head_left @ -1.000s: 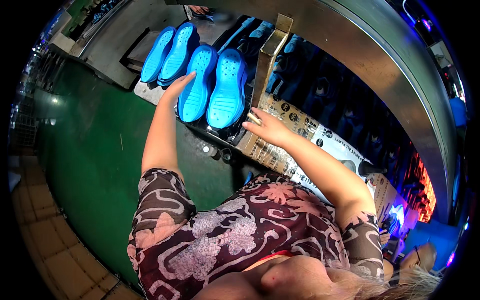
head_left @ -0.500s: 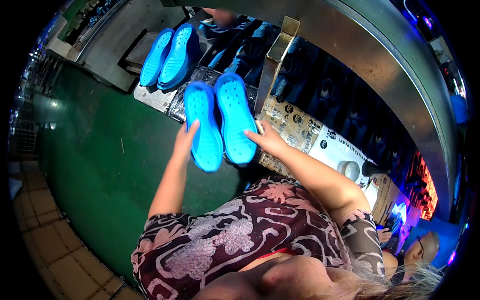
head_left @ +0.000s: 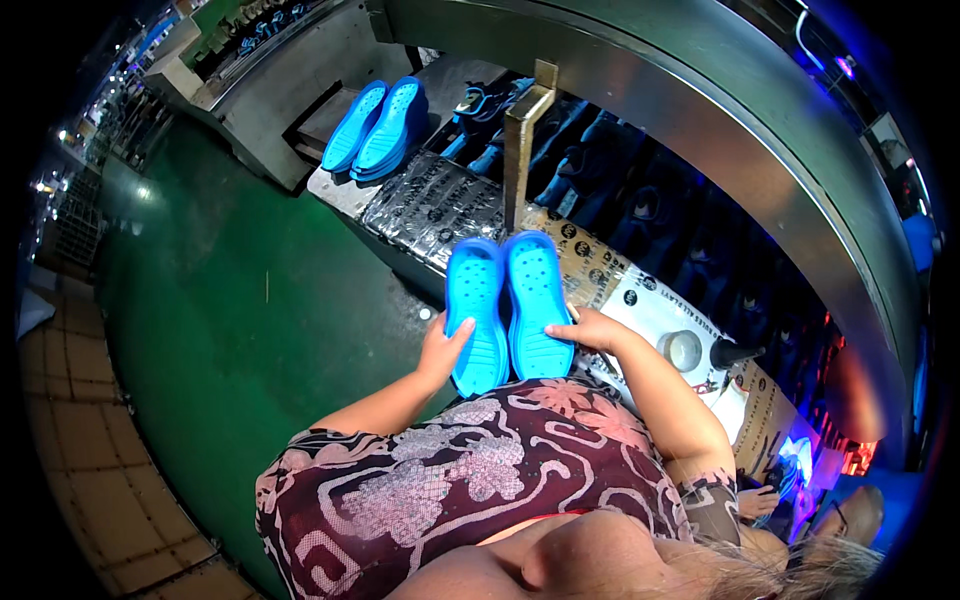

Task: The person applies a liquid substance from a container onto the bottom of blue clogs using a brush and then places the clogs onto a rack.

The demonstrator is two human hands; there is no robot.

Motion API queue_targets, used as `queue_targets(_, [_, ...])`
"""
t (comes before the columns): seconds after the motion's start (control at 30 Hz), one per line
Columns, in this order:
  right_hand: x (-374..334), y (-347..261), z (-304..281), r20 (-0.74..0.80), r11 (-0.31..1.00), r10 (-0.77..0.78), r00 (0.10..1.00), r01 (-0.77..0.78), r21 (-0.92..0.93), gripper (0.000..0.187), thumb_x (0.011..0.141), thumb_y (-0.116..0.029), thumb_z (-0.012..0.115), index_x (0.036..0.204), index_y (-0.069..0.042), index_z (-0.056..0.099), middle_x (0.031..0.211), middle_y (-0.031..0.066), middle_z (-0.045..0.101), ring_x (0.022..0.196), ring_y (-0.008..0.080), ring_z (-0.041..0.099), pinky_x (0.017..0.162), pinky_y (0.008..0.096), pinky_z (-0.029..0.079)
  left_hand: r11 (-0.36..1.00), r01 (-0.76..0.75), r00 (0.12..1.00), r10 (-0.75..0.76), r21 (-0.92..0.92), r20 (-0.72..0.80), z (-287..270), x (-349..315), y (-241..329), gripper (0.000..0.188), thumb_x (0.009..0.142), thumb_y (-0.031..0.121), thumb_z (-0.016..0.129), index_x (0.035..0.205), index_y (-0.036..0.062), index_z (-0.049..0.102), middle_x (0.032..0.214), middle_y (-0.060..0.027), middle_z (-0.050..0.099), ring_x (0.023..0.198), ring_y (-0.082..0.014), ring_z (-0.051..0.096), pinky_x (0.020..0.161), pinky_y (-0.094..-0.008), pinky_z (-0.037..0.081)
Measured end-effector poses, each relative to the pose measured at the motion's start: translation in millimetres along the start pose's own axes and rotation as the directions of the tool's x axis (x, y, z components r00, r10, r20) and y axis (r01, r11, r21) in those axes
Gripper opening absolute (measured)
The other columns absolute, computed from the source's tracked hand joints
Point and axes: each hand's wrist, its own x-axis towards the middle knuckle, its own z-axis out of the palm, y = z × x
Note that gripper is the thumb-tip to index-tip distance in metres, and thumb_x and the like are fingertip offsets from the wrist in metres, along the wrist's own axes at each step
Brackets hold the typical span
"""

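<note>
Two bright blue shoe soles are held side by side in front of my body, their holed heel ends pointing away from me. My left hand (head_left: 442,350) is closed on the left blue sole (head_left: 476,325), thumb lying over its inner face. Gripping the right blue sole (head_left: 540,310) by its outer edge is my right hand (head_left: 594,331), its thumb also on top. A thin pale stick-like thing (head_left: 573,313) shows beside the right fingers; its kind is unclear. Both hands' other fingers are mostly hidden beneath the soles.
More blue soles (head_left: 392,130) stand stacked on the far end of the tape-covered bench (head_left: 430,197). An upright metal bracket (head_left: 516,160) rises before rows of dark shoes (head_left: 640,215). A round dish (head_left: 683,350) and black cone-shaped thing (head_left: 735,352) are at right, near another person's hand (head_left: 757,502).
Both hands have drawn the two soles closer to my body and brought them nearer together. The view has shifted too, so the bench and the stacked soles appear lower and further right.
</note>
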Motion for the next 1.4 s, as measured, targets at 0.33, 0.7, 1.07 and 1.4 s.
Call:
queue_targets(0.33, [-69, 40, -34, -0.256, 0.896, 0.128, 0.958, -0.001, 0.443, 0.09, 0.073, -0.052, 0.07, 0.135, 0.001, 0.032, 0.07, 0.0019, 0.054, 0.04, 0.006, 0.039, 0.035, 0.0219, 0.032, 0.943, -0.114, 0.922, -0.017, 0.312, 0.388, 86, 155, 69, 0.068, 0.072, 0.042, 0.074, 0.115, -0.007, 0.056, 0.103, -0.0176, 0.065, 0.087, -0.0204, 0.065, 0.076, -0.0323, 0.052])
queue_targets(0.7, [-34, 47, -19, -0.207, 0.945, 0.013, 0.978, 0.055, 0.322, 0.061, 0.076, -0.046, 0.071, 0.111, 0.0, 0.053, 0.059, -0.0007, 0.047, 0.041, 0.0072, 0.039, 0.037, 0.0225, 0.03, 0.645, -0.557, 0.828, 0.479, 0.524, 0.291, 76, 50, 88, 0.044, 0.079, 0.013, 0.065, 0.117, -0.0023, 0.053, 0.098, -0.0176, 0.06, 0.084, -0.028, 0.06, 0.076, -0.0378, 0.047])
queue_targets(1.07, [-113, 31, -52, -0.708, 0.966, -0.257, 0.658, 0.166, -0.197, 0.043, 0.085, -0.04, 0.06, 0.106, -0.003, 0.063, 0.1, 0.0153, 0.064, 0.093, 0.0267, 0.061, 0.083, 0.0371, 0.047, 0.186, -0.548, 0.836, 0.154, 0.815, 0.527, 110, 44, 89, 0.034, 0.079, 0.023, 0.061, 0.106, 0.0041, 0.057, 0.088, -0.017, 0.065, 0.078, -0.0326, 0.063, 0.068, -0.0424, 0.051])
queue_targets(1.4, [-236, 133, -20, -0.846, 0.456, 0.333, 0.416, 0.714, 0.531, 0.069, 0.096, -0.054, 0.022, 0.094, 0.002, 0.062, 0.064, 0.0013, 0.052, 0.062, 0.0112, 0.05, 0.069, 0.0241, 0.043, 0.589, -0.405, 0.886, 0.064, 0.699, 0.459, 100, 60, 81, 0.027, 0.077, 0.015, 0.058, 0.098, 0.0017, 0.049, 0.065, -0.0134, 0.062, 0.058, -0.0257, 0.06, 0.055, -0.0388, 0.046])
